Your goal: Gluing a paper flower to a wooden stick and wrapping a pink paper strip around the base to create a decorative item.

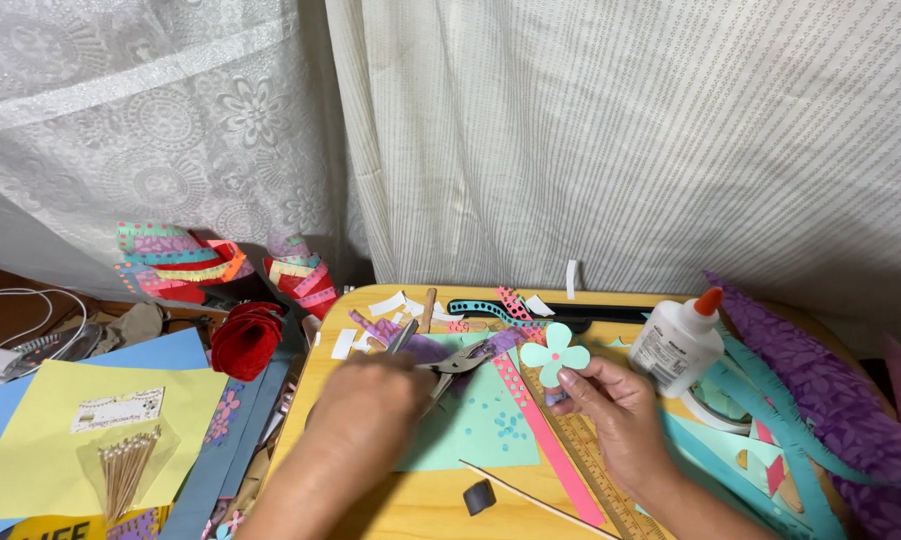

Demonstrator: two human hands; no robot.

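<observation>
**Paper flower held over a cluttered worktop**

On the round yellow wooden worktop (440, 500) lies a mint-green paper sheet (480, 435), the landmark here. At its left edge, the left hand (365, 405) closes its fingers on metal punch pliers (455, 362). Beyond its right edge, the right hand (615, 400) pinches a small mint four-petal paper flower (554, 352), just left of a white glue bottle (676, 345).

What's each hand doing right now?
Left hand: closed around the metal hole punch.
Right hand: pinching the mint paper flower between its fingertips.
</observation>
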